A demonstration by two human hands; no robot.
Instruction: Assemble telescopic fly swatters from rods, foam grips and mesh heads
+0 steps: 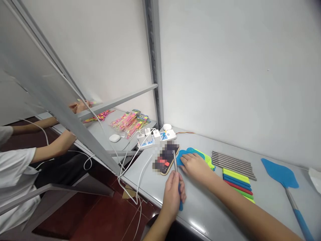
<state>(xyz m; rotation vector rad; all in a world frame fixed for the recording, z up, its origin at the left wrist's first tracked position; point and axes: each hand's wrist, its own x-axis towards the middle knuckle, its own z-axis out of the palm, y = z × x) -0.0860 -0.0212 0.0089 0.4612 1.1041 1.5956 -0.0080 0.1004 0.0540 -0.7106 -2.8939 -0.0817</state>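
My left hand (173,190) is closed around a fly swatter handle, a thin metal rod (175,161) with a blue grip (181,205) showing below my fingers. The rod points up and away from me, bare at its tip. My right hand (197,166) has its fingers bent over a blue fly swatter head (180,156) and pinches its edge. Beside and partly under that hand lie more swatter heads, blue ones and a yellow-green one (208,159). A finished blue fly swatter (280,172) lies at the right.
Several metal rods (232,163) and coloured grip tubes (237,182) lie in rows on the grey table (200,214). A phone (168,157), a power strip (146,140) and white cables are at the left. Past a metal frame (120,100), another person's arms (55,145) work near bagged pink pieces (130,122).
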